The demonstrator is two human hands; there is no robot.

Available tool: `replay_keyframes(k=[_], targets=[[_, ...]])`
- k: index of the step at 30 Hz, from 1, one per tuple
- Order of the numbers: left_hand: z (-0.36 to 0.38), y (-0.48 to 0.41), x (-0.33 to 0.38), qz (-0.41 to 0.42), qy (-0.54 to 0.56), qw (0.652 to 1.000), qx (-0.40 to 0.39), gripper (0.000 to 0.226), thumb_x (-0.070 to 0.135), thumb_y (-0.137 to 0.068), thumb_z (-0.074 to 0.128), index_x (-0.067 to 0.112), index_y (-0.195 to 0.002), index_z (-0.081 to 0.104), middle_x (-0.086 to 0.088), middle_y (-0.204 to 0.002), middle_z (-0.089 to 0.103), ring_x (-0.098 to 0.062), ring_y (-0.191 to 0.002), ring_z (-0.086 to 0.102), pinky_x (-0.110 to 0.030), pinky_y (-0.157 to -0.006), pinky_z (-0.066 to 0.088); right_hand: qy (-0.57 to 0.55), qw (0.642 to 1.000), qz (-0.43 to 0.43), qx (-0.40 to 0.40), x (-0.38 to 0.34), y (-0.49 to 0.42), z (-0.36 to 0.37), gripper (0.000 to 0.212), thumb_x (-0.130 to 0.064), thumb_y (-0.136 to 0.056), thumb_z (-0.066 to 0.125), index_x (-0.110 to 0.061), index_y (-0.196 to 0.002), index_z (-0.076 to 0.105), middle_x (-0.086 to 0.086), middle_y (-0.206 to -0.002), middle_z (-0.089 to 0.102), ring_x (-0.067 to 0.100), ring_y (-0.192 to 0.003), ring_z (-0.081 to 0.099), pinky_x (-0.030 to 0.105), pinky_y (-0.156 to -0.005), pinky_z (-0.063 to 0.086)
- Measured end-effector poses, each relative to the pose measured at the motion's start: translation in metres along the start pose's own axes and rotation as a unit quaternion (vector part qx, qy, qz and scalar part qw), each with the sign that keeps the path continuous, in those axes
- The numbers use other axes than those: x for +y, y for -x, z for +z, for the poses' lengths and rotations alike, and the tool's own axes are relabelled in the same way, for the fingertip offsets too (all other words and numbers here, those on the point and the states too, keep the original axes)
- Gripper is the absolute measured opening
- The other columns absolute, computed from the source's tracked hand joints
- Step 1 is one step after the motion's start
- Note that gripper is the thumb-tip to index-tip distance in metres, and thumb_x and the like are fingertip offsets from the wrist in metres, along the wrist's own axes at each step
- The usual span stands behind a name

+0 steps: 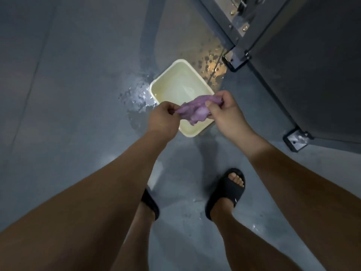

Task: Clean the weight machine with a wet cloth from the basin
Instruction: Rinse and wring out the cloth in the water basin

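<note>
A purple cloth (pixel 194 110) is shown at the centre of the frame, stretched between two hands directly above the near edge of a cream basin (pixel 182 80). The basin is set on a grey floor (pixel 68 85), on which pooled water (pixel 136 96) is seen to the left of and beyond the basin. The dark panels and bolted feet of the weight machine (pixel 304 65) fill the upper right of the frame.

The cloth is judged to be soft, limp and light, though made heavier and somewhat slippery by the water it is taken to carry; no damage from firm handling is expected. It is best taken at its two ends, so that the bunched middle can be twisted or spread. A loose fold is seen sagging below the hands.

The left hand (pixel 164 119) is held knuckles-up, its fingers closed in a pinch on the cloth's left end. The right hand (pixel 224 110) is held slightly higher in the frame, thumb uppermost, its fingers curled shut around the right end. Both forearms are extended downward from the lower corners of the frame and converge over the basin. Two feet in black slides (pixel 226 192) are seen below the forearms.
</note>
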State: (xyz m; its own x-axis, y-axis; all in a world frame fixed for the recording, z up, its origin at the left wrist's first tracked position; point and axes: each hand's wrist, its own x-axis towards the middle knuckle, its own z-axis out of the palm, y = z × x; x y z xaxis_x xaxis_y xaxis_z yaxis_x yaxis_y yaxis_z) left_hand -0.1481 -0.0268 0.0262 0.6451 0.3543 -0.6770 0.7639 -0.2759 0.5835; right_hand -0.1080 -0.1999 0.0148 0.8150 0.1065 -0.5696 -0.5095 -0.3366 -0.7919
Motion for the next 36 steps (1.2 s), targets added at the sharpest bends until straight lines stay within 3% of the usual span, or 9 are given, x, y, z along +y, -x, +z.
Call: replay_keyframes(k=[4, 9, 12, 18, 22, 27, 31, 34, 36], targets=[[0.013, -0.084, -0.023, 0.089, 0.012, 0.996, 0.005, 0.032, -0.008, -0.091, 0.047, 0.019, -0.089, 0.063, 0.007, -0.084, 0.067, -0.011, -0.076, 0.065, -0.014, -0.069, 0.048, 0.131, 0.989, -0.066, 0.028, 0.046, -0.062, 0.032, 0.014, -0.021, -0.096, 0.060, -0.018, -0.097, 0.047, -0.008, -0.076, 0.050, 0.011, -0.068, 0.049, 0.030, -0.065, 0.041], [0.049, -0.184, -0.064, 0.140, -0.209, 0.966, -0.055, 0.009, 0.010, -0.092, 0.068, 0.017, -0.094, 0.073, -0.002, -0.092, 0.071, -0.022, -0.089, 0.065, -0.021, -0.075, 0.046, 0.326, 0.944, -0.049, -0.033, 0.102, -0.148, 0.068, 0.022, -0.038, -0.092, 0.063, -0.023, -0.085, 0.047, 0.006, -0.098, 0.062, 0.031, -0.089, 0.060, 0.032, -0.072, 0.043], [0.065, -0.220, -0.060, 0.177, -0.353, 0.914, -0.093, 0.016, 0.023, -0.089, 0.069, 0.019, -0.103, 0.074, -0.001, -0.097, 0.071, -0.021, -0.091, 0.064, -0.024, -0.074, 0.045, 0.335, 0.941, -0.002, -0.050, 0.124, -0.183, 0.085, 0.028, -0.051, -0.096, 0.051, -0.023, -0.099, 0.052, 0.013, -0.103, 0.068, 0.032, -0.091, 0.066, 0.041, -0.083, 0.056], [0.088, -0.267, -0.062, 0.149, -0.457, 0.861, -0.164, 0.012, 0.020, -0.087, 0.069, 0.016, -0.098, 0.073, -0.007, -0.092, 0.071, -0.026, -0.087, 0.068, -0.026, -0.068, 0.048, 0.336, 0.934, 0.021, -0.121, 0.138, -0.223, 0.088, 0.014, -0.024, -0.097, 0.056, -0.029, -0.099, 0.042, 0.005, -0.098, 0.062, 0.028, -0.085, 0.061, 0.029, -0.067, 0.049], [0.088, -0.280, -0.068, 0.039, -0.339, 0.925, -0.168, 0.020, 0.016, -0.095, 0.063, 0.008, -0.078, 0.069, -0.006, -0.061, 0.071, -0.023, -0.052, 0.065, -0.027, -0.049, 0.052, 0.162, 0.985, 0.048, -0.011, 0.150, -0.227, 0.103, 0.036, -0.017, -0.098, 0.050, -0.018, -0.063, 0.060, 0.002, -0.061, 0.068, 0.026, -0.066, 0.064, 0.042, -0.068, 0.056], [0.082, -0.280, -0.065, -0.113, -0.106, 0.974, -0.166, 0.027, 0.014, -0.079, 0.056, 0.011, -0.053, 0.055, -0.013, -0.053, 0.053, -0.023, -0.043, 0.044, -0.024, -0.051, 0.031, 0.202, 0.977, 0.018, -0.060, 0.152, -0.223, 0.120, 0.022, -0.037, -0.104, 0.044, -0.022, -0.120, 0.049, 0.010, -0.136, 0.048, 0.026, -0.119, 0.052, 0.028, -0.091, 0.044], [0.082, -0.266, -0.057, -0.147, -0.026, 0.970, -0.192, 0.019, 0.026, -0.069, 0.055, 0.018, -0.052, 0.050, -0.008, -0.055, 0.046, -0.019, -0.041, 0.034, -0.022, -0.053, 0.028, 0.051, 0.998, 0.035, -0.029, 0.144, -0.218, 0.113, 0.031, -0.021, -0.108, 0.044, -0.015, -0.084, 0.063, 0.008, -0.073, 0.066, 0.026, -0.062, 0.062, 0.031, -0.053, 0.052], [0.089, -0.265, -0.061, -0.171, -0.019, 0.959, -0.225, 0.041, 0.026, -0.094, 0.050, 0.015, -0.055, 0.056, -0.006, -0.051, 0.055, -0.022, -0.055, 0.051, -0.026, -0.065, 0.043, 0.134, 0.989, 0.022, 0.052, 0.147, -0.216, 0.116, 0.026, -0.041, -0.108, 0.040, -0.019, -0.106, 0.053, 0.007, -0.099, 0.066, 0.031, -0.087, 0.066, 0.033, -0.062, 0.050], [0.091, -0.263, -0.062, -0.167, -0.050, 0.950, -0.260, 0.049, 0.024, -0.104, 0.039, 0.007, -0.062, 0.058, -0.008, -0.045, 0.057, -0.023, -0.057, 0.059, -0.024, -0.064, 0.045, 0.107, 0.993, 0.054, -0.003, 0.149, -0.214, 0.123, 0.034, -0.051, -0.107, 0.037, -0.019, -0.114, 0.043, 0.006, -0.092, 0.063, 0.028, -0.072, 0.063, 0.029, -0.043, 0.046]])
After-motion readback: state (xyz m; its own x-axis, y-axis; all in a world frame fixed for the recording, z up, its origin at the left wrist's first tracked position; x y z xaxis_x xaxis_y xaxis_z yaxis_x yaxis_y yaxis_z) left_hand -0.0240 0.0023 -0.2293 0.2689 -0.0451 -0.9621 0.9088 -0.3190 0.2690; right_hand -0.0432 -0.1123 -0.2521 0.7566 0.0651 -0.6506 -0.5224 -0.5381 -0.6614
